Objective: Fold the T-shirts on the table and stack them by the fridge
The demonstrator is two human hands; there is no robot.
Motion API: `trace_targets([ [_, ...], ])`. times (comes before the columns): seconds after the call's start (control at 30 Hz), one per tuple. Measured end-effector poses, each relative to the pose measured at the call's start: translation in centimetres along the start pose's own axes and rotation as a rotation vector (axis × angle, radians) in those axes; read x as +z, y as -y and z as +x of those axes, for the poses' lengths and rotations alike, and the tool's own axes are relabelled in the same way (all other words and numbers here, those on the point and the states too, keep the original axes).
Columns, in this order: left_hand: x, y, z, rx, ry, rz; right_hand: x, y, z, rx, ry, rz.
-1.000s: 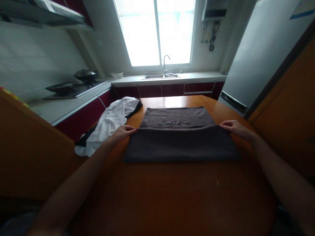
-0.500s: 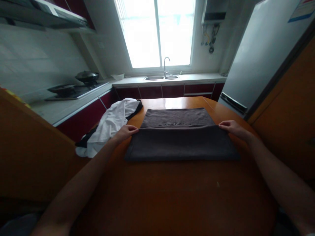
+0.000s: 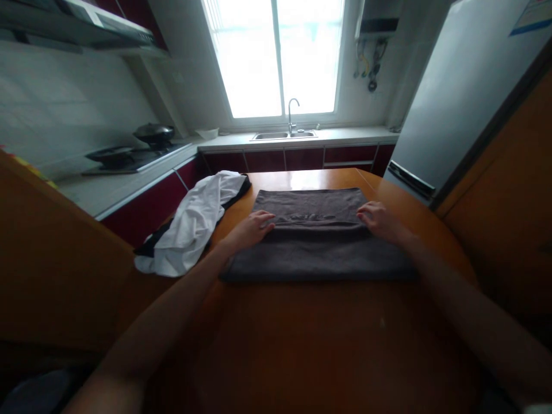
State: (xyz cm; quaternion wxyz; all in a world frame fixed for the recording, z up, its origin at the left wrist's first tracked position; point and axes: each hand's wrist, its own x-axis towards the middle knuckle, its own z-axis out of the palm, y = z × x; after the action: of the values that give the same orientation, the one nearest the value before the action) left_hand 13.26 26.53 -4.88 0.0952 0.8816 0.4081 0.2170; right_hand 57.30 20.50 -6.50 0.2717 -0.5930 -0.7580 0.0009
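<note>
A dark grey folded garment (image 3: 319, 253) lies flat on the wooden table, its near part folded over and its fold edge running crosswise through the middle. Some creases show just beyond that edge. My left hand (image 3: 254, 226) rests over the left end of the fold, fingers stretched to the right and the thumb apart. At the right end, my right hand (image 3: 380, 221) is over the cloth with its fingers loosely bent and parted. Neither hand pinches the fabric.
A crumpled white garment (image 3: 190, 224) with black cloth beneath it lies at the table's left edge. The wooden table (image 3: 319, 339) has a rounded right side. Beyond stand a counter with a sink (image 3: 271, 136), a stove with pans (image 3: 154, 133), and a fridge (image 3: 444, 98).
Both hands have let go of the fold's corners and moved inward over the cloth. The raised fold edge has settled flatter.
</note>
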Motion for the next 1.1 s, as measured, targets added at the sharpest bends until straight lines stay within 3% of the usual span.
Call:
trace_targets([
  [0.1,3.4,-4.7,1.5,0.094,0.109,0.048,3.6,5.1,-0.1,-0.119,0.104,0.0],
  [0.17,5.8,-6.4,1.9,0.076,0.194,0.116,6.0,7.1,-0.7,-0.121,0.184,-0.044],
  [0.27,8.4,-6.7,1.5,-0.014,0.291,0.171,8.1,7.6,-1.6,-0.046,0.312,-0.08],
  [0.33,9.2,-6.2,1.1,-0.035,0.273,0.173,8.5,7.2,-2.0,-0.021,0.351,-0.08],
  [0.43,9.5,-5.7,0.9,-0.012,0.226,0.184,8.3,7.0,-2.1,-0.028,0.351,-0.086],
  [0.57,9.5,-5.7,1.1,-0.007,0.294,0.189,7.9,7.3,-1.9,-0.012,0.415,-0.08],
  [0.67,9.4,-5.8,1.2,-0.019,0.28,0.187,7.4,6.6,-1.8,0.002,0.386,-0.088],
  [0.8,9.4,-5.9,1.1,-0.026,0.292,0.188,6.3,4.4,-2.2,0.122,0.29,-0.147],
  [0.97,9.2,-5.9,1.3,-0.031,0.274,0.133,5.1,2.3,-2.4,0.263,0.343,-0.133],
  [1.1,6.1,-4.2,1.8,-0.001,0.099,-0.041,2.7,-0.7,-1.7,0.331,0.098,-0.08],
])
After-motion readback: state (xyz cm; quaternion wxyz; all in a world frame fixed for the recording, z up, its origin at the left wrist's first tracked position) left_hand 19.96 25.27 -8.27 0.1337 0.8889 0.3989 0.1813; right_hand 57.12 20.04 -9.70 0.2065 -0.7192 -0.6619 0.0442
